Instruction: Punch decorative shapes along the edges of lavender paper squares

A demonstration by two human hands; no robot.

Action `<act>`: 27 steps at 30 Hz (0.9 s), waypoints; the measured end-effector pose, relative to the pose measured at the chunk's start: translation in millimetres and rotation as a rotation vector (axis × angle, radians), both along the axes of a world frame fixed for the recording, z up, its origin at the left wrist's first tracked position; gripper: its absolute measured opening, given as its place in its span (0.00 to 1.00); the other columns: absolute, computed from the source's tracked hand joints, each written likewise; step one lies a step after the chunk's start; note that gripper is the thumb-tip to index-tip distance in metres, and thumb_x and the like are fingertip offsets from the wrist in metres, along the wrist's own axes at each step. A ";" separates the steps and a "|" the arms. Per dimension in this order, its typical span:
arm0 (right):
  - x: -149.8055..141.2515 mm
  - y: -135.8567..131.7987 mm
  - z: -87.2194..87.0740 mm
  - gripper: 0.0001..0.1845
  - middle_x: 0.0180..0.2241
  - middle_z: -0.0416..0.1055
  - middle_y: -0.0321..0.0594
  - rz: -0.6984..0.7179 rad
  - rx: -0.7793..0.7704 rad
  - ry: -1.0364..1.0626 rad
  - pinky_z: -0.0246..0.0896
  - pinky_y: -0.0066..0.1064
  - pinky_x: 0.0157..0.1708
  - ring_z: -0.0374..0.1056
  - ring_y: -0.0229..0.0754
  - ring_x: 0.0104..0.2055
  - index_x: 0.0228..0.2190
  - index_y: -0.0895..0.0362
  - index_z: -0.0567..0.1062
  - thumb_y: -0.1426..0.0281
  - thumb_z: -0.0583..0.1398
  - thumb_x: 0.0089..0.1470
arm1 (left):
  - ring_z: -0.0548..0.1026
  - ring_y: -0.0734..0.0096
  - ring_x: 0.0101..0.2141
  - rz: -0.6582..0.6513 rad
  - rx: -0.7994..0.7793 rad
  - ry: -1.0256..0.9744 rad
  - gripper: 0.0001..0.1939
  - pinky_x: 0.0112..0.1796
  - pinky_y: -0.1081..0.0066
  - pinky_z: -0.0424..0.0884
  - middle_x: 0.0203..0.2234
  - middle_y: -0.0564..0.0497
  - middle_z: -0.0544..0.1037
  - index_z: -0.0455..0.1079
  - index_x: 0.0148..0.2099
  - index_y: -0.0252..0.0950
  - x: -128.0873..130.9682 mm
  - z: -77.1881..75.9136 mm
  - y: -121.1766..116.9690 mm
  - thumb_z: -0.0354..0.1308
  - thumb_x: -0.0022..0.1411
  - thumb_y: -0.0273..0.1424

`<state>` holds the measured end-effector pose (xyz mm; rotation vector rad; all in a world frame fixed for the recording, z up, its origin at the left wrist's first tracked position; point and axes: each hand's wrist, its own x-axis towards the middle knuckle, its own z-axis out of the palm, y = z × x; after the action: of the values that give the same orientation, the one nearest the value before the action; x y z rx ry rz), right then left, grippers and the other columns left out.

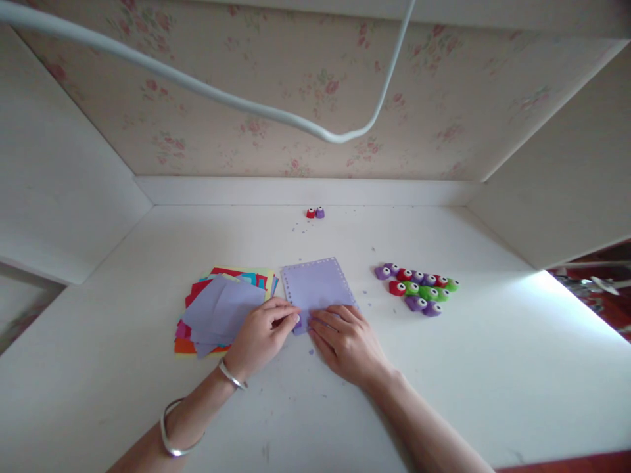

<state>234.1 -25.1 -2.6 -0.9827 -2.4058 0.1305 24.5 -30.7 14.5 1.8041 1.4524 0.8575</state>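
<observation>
Two smooth metal bangles point(233, 376) on my left arm. Left hand point(266, 328): fingertips pinched on one purple punch point(298, 321), near-left corner of the hole-edged lilac sheet point(315, 282). Right hand point(345, 338): flat on sheet. Left, uneven paper pile point(227, 309); right, roughly thirteen rounded punches point(428, 293). Farther: two small punches point(315, 213); white cable point(246, 108) crossing floral wall point(320, 85).

The right hand point(345, 340) covers part of the purple sheet point(319, 284) (its forearm point(424, 417) is cropped).

No text, label, brand, number or sign can be read on the paper point(320, 282), the punches point(428, 293) at right, the wall point(197, 151) or the surface point(493, 368).
</observation>
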 end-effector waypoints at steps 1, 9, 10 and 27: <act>0.0 -0.1 0.3 0.10 0.43 0.78 0.40 0.002 -0.004 -0.001 0.62 0.38 0.45 0.70 0.43 0.43 0.42 0.54 0.77 0.70 0.58 0.61 | 0.78 0.70 0.37 0.002 -0.005 0.006 0.12 0.37 0.73 0.76 0.39 0.50 0.79 0.79 0.42 0.41 -0.2 0.3 0.1 0.54 0.65 0.34; -0.6 -0.1 1.3 0.09 0.42 0.78 0.41 -0.011 0.024 -0.005 0.63 0.37 0.45 0.70 0.42 0.42 0.41 0.53 0.78 0.69 0.58 0.60 | 0.78 0.68 0.35 0.004 -0.083 0.009 0.11 0.34 0.71 0.76 0.38 0.50 0.80 0.79 0.42 0.40 -1.1 0.9 5.7 0.55 0.62 0.33; -0.6 -0.1 1.1 0.09 0.42 0.78 0.41 -0.012 0.024 -0.006 0.63 0.37 0.45 0.70 0.43 0.42 0.41 0.53 0.78 0.69 0.58 0.60 | 0.78 0.68 0.33 0.001 -0.104 -0.001 0.11 0.31 0.72 0.76 0.37 0.51 0.81 0.79 0.41 0.40 -1.1 0.1 7.2 0.55 0.62 0.33; -1.8 -2.3 0.6 0.10 0.44 0.77 0.40 -0.006 -0.002 0.006 0.62 0.39 0.46 0.69 0.44 0.44 0.42 0.54 0.78 0.70 0.57 0.61 | 0.71 0.79 0.18 0.013 -0.352 -0.003 0.12 0.19 0.76 0.69 0.34 0.49 0.77 0.77 0.38 0.35 3.3 3.1 18.2 0.55 0.57 0.33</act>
<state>232.3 -27.4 -2.0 -0.9887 -2.3974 0.1339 27.7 -12.4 17.6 1.5300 1.5080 0.5669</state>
